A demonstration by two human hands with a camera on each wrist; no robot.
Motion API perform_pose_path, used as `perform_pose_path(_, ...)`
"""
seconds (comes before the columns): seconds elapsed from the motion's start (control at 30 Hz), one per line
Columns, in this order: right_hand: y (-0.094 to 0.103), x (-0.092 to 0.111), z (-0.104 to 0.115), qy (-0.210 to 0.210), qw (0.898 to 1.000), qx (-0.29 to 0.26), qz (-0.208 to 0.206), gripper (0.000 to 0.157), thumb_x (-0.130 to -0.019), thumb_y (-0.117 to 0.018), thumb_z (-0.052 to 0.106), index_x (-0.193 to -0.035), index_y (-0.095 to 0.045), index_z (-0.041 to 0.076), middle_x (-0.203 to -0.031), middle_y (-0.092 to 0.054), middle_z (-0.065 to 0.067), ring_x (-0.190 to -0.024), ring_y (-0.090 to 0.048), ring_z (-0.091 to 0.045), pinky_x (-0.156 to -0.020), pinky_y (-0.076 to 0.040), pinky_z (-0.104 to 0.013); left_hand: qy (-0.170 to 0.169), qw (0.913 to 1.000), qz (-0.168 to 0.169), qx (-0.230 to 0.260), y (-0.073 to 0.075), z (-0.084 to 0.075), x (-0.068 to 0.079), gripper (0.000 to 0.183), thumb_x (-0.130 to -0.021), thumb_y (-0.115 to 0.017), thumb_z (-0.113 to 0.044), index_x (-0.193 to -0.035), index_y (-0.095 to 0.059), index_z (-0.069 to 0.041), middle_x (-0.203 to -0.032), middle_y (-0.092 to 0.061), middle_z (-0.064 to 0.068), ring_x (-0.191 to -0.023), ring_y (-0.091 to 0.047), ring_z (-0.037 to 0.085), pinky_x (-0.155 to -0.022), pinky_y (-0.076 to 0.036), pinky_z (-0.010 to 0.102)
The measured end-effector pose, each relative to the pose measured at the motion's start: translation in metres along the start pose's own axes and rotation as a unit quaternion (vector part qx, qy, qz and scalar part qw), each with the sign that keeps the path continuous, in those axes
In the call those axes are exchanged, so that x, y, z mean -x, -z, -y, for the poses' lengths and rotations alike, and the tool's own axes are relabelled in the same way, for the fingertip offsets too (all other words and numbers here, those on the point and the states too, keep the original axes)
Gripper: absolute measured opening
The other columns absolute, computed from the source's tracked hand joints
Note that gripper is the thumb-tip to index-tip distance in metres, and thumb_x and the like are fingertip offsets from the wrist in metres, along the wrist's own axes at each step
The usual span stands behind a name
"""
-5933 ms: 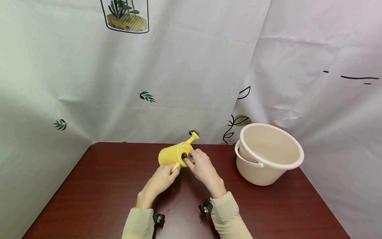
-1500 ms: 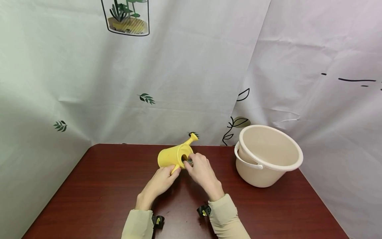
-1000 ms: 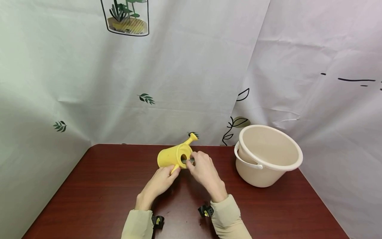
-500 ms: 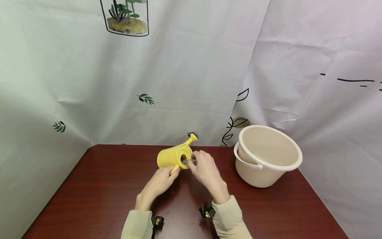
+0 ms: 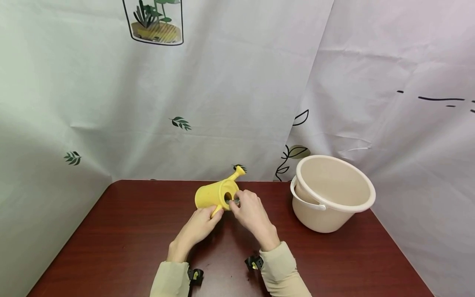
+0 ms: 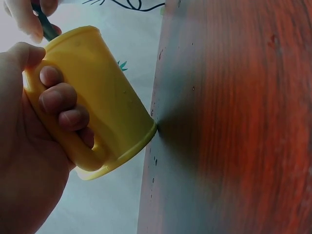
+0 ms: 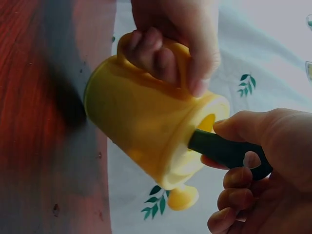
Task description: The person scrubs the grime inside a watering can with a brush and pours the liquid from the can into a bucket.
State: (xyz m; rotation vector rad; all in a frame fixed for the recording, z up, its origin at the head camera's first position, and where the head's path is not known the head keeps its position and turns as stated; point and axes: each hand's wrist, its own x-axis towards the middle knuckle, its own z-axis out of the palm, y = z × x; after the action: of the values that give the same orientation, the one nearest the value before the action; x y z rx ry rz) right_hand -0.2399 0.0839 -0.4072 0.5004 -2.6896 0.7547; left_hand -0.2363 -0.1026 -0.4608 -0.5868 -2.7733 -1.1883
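Note:
A yellow watering can (image 5: 208,196) is held tilted over the table, its mouth turned to the right and its spout toward the back. My left hand (image 5: 198,226) grips the can's looped handle (image 6: 80,152), fingers curled through it. In the right wrist view, my right hand (image 7: 280,156) pinches a dark green, rounded handle-like piece (image 7: 219,147) between thumb and fingers. One end of that piece goes into the can's opening; what is on it inside is hidden. Whether the can's base touches the table, I cannot tell.
Two cream buckets (image 5: 335,181), one tilted inside the other, stand at the right back of the dark red-brown table (image 5: 122,231). A white curtain (image 5: 237,90) with leaf prints hangs behind the table's far edge.
Since half a second ago my right hand has shifted slightly left, toward the can's mouth, after a small shift right before that. The left hand and the can have stayed nearly still.

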Motion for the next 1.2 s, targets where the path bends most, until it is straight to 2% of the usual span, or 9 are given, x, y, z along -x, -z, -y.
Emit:
perform_pose_path(0.23, -0.008, -0.001, 0.000, 0.004, 1.000, 0.006, 0.000, 0.018, -0.090, -0.069, 0.020, -0.096, -0.069, 0.003, -0.081, -0.060, -0.007, -0.065, -0.058, -0.019, -0.059, -0.048, -0.031, -0.001, 1.0000, 0.001, -0.001, 0.000, 0.000, 0.000, 0.038, -0.102, -0.050, -0.038, -0.069, -0.046, -0.019, -0.060, -0.035, -0.010, -0.052, -0.033, 0.004, -0.054, -0.034, 0.024)
perform_pose_path(0.43, -0.008, 0.000, -0.001, 0.004, 1.000, 0.004, -0.004, 0.015, -0.090, -0.070, 0.019, -0.094, -0.069, 0.005, -0.079, -0.058, -0.005, -0.064, -0.057, -0.018, -0.058, -0.047, -0.030, -0.003, 1.0000, 0.001, -0.003, 0.000, -0.001, 0.000, 0.038, -0.102, -0.051, -0.036, -0.069, -0.046, -0.018, -0.060, -0.035, -0.010, -0.052, -0.033, 0.004, -0.054, -0.034, 0.023)
perform_pose_path(0.77, 0.006, 0.000, 0.001, -0.001, 1.000, 0.003, 0.002, 0.012, -0.088, -0.069, 0.019, -0.087, -0.067, 0.007, -0.075, -0.055, 0.000, -0.062, -0.050, -0.013, -0.058, -0.045, -0.028, 0.003, 1.0000, 0.003, -0.001, 0.001, -0.001, 0.000, 0.038, -0.102, -0.050, -0.039, -0.071, -0.047, -0.018, -0.060, -0.036, -0.009, -0.051, -0.034, 0.005, -0.054, -0.035, 0.024)
perform_pose_path(1.2, 0.021, 0.002, 0.004, 0.015, 1.000, -0.002, -0.021, 0.007, -0.085, -0.068, 0.015, -0.084, -0.068, 0.009, -0.075, -0.061, -0.003, -0.066, -0.057, -0.016, -0.061, -0.048, -0.030, -0.003, 1.0000, 0.000, -0.003, 0.001, -0.001, 0.001, 0.038, -0.102, -0.050, -0.039, -0.070, -0.047, -0.019, -0.060, -0.036, -0.010, -0.052, -0.034, 0.005, -0.055, -0.035, 0.024)
